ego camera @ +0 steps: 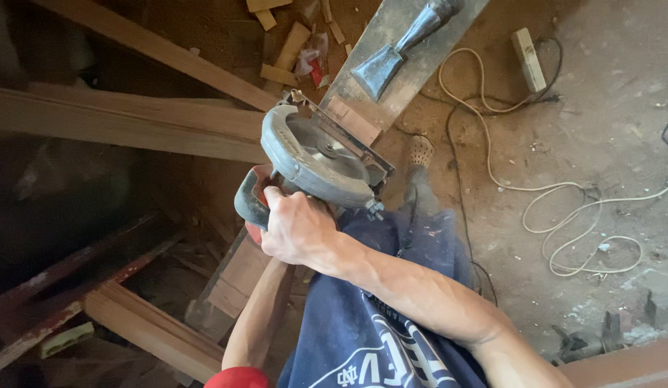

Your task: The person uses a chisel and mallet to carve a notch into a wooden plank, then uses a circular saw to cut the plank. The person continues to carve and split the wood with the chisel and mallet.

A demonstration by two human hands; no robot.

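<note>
- Right hand (299, 228): clamped around the rear handle of a grey circular saw (316, 162), knuckles up, forearm running down to the lower right of the view.
- Left hand: hidden beneath the right hand and the saw; only the left forearm (258, 316) showed, so whether it was gripping anything could not be told.
- Circular saw: held at about waist height over a reddish wooden board (237, 276), its base plate toward a grey plank (398, 68); whether the blade touched wood could not be seen.
- Risk, judged: the saw's dark cord (459, 194) trailed down past the leg and foot (421, 151); a snag there could jerk the tool off line.
- Risk, judged: with the left hand out of sight under the tool, fingers near the blade path would be exposed.
- Risk, judged: the blue shorts (391, 316) hung close under the guard and could be caught.
- Nearby: a hatchet (398, 47) lying on the grey plank, just beyond the saw.
- Nearby: pale cable (564, 208) looped on the dirt floor (607, 108), leading to a power strip (528, 59); a trip hazard.
- Nearby: long timber beams (132, 122) at left and offcut blocks (283, 50) above, crowding the standing room.
</note>
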